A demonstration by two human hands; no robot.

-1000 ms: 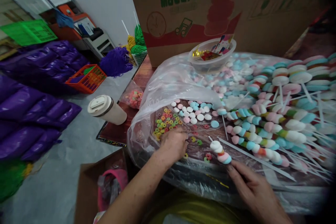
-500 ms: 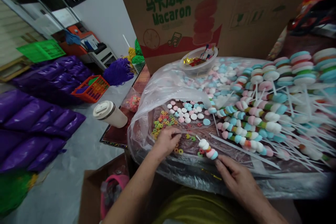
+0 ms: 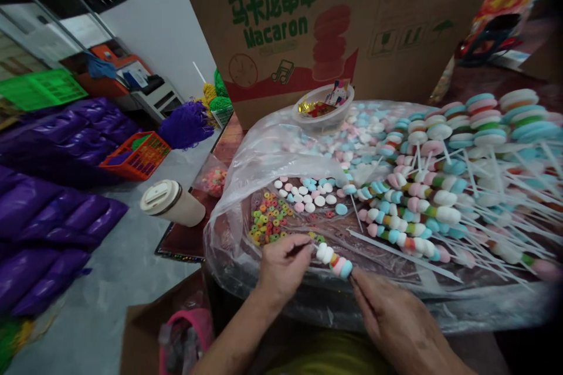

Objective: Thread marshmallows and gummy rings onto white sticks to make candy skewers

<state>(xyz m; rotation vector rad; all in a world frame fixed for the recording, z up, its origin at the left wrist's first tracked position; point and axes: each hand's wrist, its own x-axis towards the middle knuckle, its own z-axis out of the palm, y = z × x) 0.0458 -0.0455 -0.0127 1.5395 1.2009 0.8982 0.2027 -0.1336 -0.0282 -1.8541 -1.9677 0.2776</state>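
Note:
My right hand is closed round the lower end of a candy skewer, which carries white, orange, pink and blue pieces. At the skewer's upper left tip, my left hand has its thumb and fingers pinched together. Whatever they pinch is too small to make out. Just beyond that hand lie small colourful ring candies on the plastic-covered table. Round white, pink and blue candies spread behind them. To the right, several finished skewers are piled with their white sticks pointing toward me.
A large cardboard box stands behind the candies, with a white bowl of wrappers before it. A lidded cup sits at the table's left edge. Clear plastic sheeting bunches up around the candies. Purple bags fill the floor at left.
My left hand has moved right, from the ring candies to the skewer's tip. The skewer in my right hand has shifted slightly left and down. The camera view has turned a little.

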